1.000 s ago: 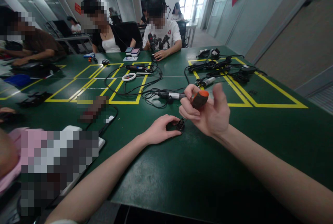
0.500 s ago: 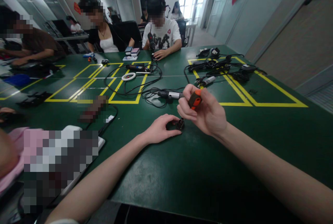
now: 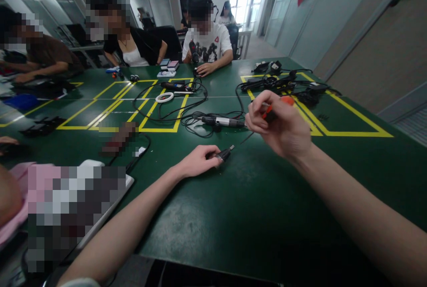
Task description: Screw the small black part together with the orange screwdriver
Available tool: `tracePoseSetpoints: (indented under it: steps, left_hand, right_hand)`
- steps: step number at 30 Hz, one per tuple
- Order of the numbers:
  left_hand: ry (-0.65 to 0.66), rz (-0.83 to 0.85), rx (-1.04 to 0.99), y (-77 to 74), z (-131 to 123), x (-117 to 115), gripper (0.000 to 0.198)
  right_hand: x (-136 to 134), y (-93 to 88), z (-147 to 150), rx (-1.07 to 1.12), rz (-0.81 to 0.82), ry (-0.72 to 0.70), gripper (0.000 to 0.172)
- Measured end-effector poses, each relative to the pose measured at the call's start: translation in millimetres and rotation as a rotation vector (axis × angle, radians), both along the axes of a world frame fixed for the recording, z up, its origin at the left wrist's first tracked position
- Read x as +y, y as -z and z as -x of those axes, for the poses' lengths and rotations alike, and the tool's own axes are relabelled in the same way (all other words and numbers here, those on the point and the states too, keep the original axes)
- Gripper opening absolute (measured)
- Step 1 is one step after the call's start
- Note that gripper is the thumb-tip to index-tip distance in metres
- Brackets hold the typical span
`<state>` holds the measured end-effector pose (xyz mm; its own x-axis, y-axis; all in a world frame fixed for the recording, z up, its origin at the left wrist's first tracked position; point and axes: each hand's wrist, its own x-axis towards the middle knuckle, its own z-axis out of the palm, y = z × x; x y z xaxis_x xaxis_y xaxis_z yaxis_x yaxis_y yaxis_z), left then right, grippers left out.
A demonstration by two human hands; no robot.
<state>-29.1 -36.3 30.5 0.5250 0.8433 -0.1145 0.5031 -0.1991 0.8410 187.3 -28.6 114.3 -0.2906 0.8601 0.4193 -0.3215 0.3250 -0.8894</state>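
My left hand [image 3: 200,160] rests low over the green table, its fingers closed around a small dark tapered piece with a metal tip [image 3: 226,155]. The piece lies tilted, its tip pointing up and to the right. Raised to the right of it, my right hand [image 3: 280,124] grips a screwdriver [image 3: 287,100] with an orange and black handle. Its thin shaft slants down and left, ending a little apart from the dark piece's tip. Fingers hide much of the handle, and the hand is slightly blurred.
Beyond my hands lies a black and silver corded tool [image 3: 220,121] with looped cable. A white ring [image 3: 164,98] sits farther back. More black cables and tools [image 3: 276,83] are heaped at the back right. Co-workers sit along the far side and at my left.
My right hand has moved right and slightly up with the screwdriver, away from the dark piece. In my left hand the piece has tipped from near upright to a slant.
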Motion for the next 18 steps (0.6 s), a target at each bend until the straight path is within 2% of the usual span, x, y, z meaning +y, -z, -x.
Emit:
tracePoseSetpoints:
  steps: [3,7,11,18]
  left_hand:
    - [0.000,-0.016,0.024,-4.5,7.8,3.1,0.020]
    - [-0.012,-0.069,0.032,-5.1,14.0,4.8,0.026]
    - [0.008,-0.101,0.062,-4.6,13.9,4.2,0.031]
    - [0.057,-0.128,0.134,-6.5,11.5,3.1,0.028]
  right_hand:
    - [10.6,15.6,-1.3,-0.453,-0.064,0.030,0.036]
    - [14.0,43.2,11.4,-0.886,-0.037,-0.091,0.029]
    - [10.6,58.2,22.7,-1.016,-0.007,-0.171,0.030]
    - [13.0,58.6,19.9,-1.012,0.083,-0.297,0.036]
